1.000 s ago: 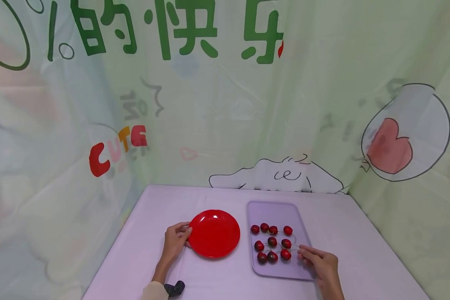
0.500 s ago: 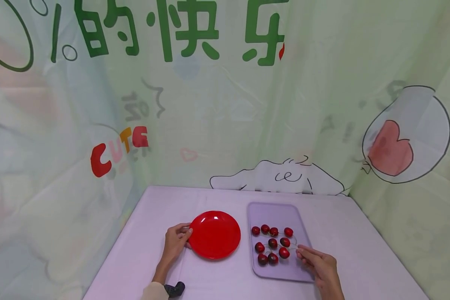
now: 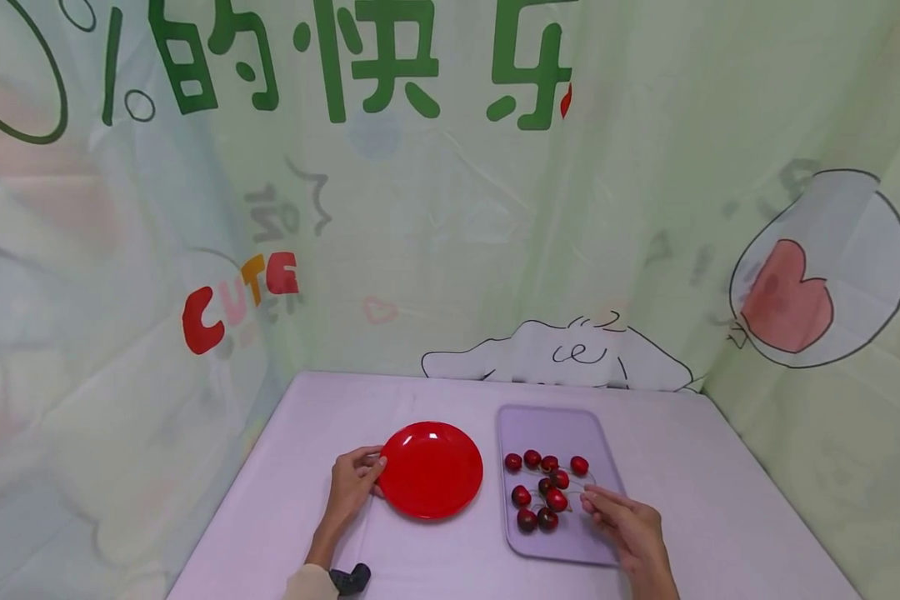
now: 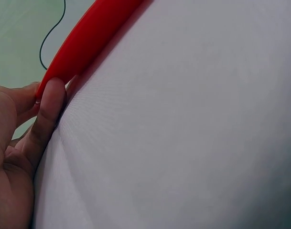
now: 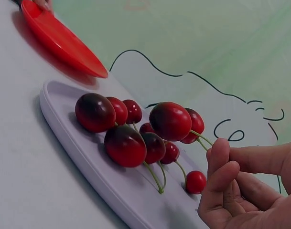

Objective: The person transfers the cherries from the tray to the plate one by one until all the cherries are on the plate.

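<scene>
My left hand (image 3: 354, 479) pinches the left rim of a round red plate (image 3: 431, 471), which stands on the table left of the tray. In the left wrist view, the thumb and a finger lie on either side of that rim. With thumb and fingertips, my right hand (image 3: 630, 529) pinches the thin green stems of a pair of cherries (image 5: 170, 121). The pair hangs above a purple tray (image 3: 547, 425), higher than the other cherries in the right wrist view. Several dark red cherries (image 5: 125, 146) with joined stems lie on the tray under and around it.
A white cloth covers the table (image 3: 420, 567). Printed curtains (image 3: 450, 250) close in the back and both sides. A small black object (image 3: 351, 579) shows at the left wrist, beside the sleeve (image 3: 311, 582).
My right hand has moved left, carrying the pair of cherries from the tray's right side over toward the middle of the others. The left hand and plate stay put.
</scene>
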A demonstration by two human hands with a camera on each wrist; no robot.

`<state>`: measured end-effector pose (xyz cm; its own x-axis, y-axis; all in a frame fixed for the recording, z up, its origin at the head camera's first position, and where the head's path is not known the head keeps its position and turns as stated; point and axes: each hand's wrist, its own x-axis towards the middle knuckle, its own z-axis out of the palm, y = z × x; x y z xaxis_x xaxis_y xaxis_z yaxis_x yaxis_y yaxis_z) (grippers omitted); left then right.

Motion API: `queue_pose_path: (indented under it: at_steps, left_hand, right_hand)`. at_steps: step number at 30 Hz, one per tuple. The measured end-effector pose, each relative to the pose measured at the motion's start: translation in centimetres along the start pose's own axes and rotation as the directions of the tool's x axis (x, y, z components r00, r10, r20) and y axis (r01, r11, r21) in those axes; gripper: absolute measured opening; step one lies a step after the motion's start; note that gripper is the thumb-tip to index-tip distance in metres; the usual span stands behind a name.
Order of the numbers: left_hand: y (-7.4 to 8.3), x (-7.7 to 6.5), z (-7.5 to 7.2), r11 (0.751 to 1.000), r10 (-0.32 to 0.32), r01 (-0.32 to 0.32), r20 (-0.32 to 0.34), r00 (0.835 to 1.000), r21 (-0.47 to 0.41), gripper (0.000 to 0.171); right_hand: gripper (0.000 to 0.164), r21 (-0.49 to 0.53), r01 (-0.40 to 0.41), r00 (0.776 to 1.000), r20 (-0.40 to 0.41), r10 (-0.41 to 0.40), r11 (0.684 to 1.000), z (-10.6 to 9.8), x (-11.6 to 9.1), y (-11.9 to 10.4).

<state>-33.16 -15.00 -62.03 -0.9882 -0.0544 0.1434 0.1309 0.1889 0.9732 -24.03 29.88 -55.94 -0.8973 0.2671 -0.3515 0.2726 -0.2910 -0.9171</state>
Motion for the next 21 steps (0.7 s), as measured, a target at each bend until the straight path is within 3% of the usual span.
queue_pose_path:
  at_steps: [21]
  left_hand:
    - [0.2,-0.2,0.1,1.0,0.007,-0.007,-0.003,1.0,0.01,0.034]
  right_hand:
    - [0.034,0.054,0.063,0.997,0.04,-0.065,0.997,3.3,-0.6,0.2]
